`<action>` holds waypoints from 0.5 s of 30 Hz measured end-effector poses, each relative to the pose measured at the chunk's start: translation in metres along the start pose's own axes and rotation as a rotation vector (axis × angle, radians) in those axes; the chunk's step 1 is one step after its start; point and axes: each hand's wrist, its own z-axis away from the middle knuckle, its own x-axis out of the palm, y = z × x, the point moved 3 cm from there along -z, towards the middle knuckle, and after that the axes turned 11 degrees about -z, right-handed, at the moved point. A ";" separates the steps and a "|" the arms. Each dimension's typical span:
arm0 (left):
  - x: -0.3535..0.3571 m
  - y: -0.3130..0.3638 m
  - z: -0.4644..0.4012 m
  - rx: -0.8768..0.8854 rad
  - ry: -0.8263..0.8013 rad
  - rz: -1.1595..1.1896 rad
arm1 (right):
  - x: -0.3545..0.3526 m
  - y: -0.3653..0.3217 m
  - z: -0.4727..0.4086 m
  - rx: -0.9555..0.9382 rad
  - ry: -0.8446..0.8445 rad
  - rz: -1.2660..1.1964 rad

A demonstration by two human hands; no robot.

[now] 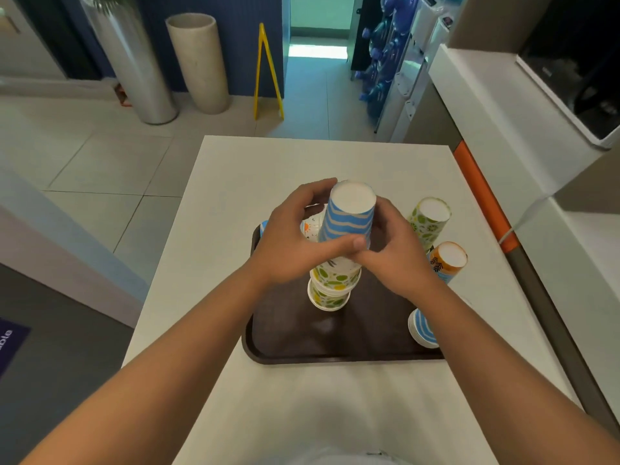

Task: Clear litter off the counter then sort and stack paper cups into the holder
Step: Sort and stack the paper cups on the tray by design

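Nearest, below the right wrist: a short stack of blue-striped cups (423,328), upside down, at the tray's near right corner. Brown tray (302,344) lies on the white counter (235,169), under both hands.

Between the two wrists: a stack of green-leaf cups (330,285), inverted, standing on the tray. Its top runs up into the hands.

Left hand (288,243) curls round the left side of an inverted blue wavy cup (349,213), thumb across its lower front, fingers behind its far rim. Right hand (399,253) grips the same cup's right side, fingers wrapped behind; fingertips hidden. The cup sits atop the green-leaf stack, tilted slightly.

Just right of the right hand: an orange cup stack (448,260), inverted. Beyond it, a taller green-patterned stack (429,219), leaning.

Left of the left hand, mostly hidden: a sliver of another blue cup (264,226). Behind the left-hand fingers, a white cup with a sun print (310,228)

Far off, on the floor: a yellow folding sign (266,72)
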 end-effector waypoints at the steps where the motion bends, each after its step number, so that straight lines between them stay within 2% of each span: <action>1: -0.001 -0.004 0.003 -0.008 0.001 -0.002 | 0.000 -0.001 -0.003 0.009 0.006 -0.005; 7: -0.004 -0.015 0.016 -0.082 -0.115 -0.071 | -0.007 -0.023 -0.016 -0.019 0.079 -0.077; 15: 0.009 -0.003 0.002 -0.057 -0.100 -0.101 | -0.021 -0.055 -0.022 -0.065 0.178 -0.178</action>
